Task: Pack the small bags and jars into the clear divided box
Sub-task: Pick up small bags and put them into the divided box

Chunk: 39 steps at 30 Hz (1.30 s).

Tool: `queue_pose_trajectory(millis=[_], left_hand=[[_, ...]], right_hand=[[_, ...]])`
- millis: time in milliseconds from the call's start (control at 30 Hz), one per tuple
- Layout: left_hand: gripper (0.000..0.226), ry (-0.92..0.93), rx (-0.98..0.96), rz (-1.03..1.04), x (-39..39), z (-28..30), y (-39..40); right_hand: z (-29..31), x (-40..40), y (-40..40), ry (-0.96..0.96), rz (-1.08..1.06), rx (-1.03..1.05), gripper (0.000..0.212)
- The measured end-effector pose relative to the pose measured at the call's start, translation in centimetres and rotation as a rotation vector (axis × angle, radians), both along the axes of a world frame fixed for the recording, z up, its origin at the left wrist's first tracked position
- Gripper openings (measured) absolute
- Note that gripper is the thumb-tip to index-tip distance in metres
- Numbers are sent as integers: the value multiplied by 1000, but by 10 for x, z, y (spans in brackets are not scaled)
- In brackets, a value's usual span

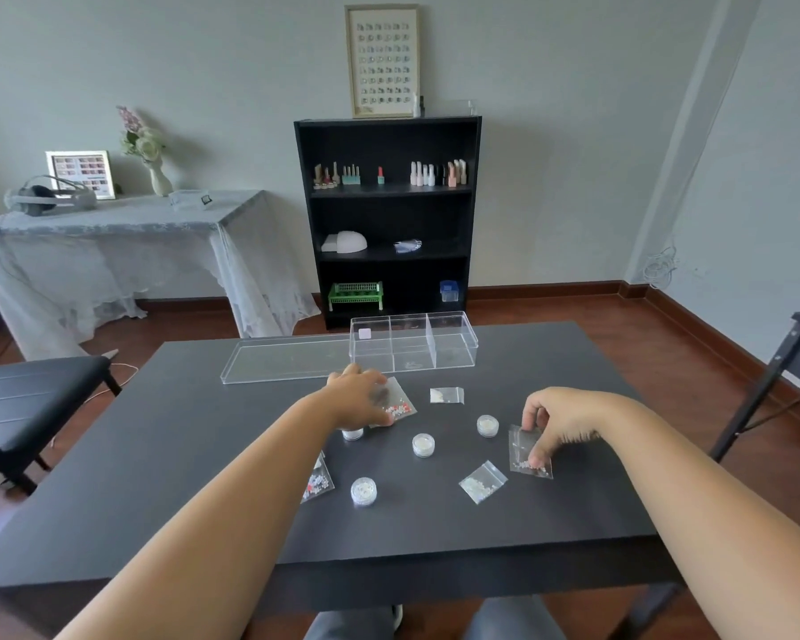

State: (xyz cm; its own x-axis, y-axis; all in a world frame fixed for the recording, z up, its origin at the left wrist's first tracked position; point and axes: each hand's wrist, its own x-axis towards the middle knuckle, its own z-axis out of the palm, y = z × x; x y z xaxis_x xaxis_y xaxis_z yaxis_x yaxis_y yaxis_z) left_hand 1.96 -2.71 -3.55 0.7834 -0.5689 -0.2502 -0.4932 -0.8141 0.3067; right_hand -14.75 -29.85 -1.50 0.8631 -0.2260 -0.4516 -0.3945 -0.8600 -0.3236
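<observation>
Head | L hand on bead bag | R hand pinching bag

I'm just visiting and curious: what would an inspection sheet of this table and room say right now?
Surface: dark table, bare around the items.
Job's things: clear divided box open and looks empty; its lid lies to its left; four small jars and five small bags loose on the table.
Clutter: nothing seen on the table.
Hands: left hand on the bag of red and white beads; right hand pinching a bead bag.
Cables: a cord on the floor by the black chair.
Surroundings: black bookshelf, lace-covered side table.
</observation>
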Motion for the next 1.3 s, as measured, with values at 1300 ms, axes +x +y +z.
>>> queue_pose_trajectory(millis=[1300], left_hand=[[27, -119, -479, 189, 106, 35, -34]], right_hand=[[-77, -3, -40, -1092, -630, 1125, 28]])
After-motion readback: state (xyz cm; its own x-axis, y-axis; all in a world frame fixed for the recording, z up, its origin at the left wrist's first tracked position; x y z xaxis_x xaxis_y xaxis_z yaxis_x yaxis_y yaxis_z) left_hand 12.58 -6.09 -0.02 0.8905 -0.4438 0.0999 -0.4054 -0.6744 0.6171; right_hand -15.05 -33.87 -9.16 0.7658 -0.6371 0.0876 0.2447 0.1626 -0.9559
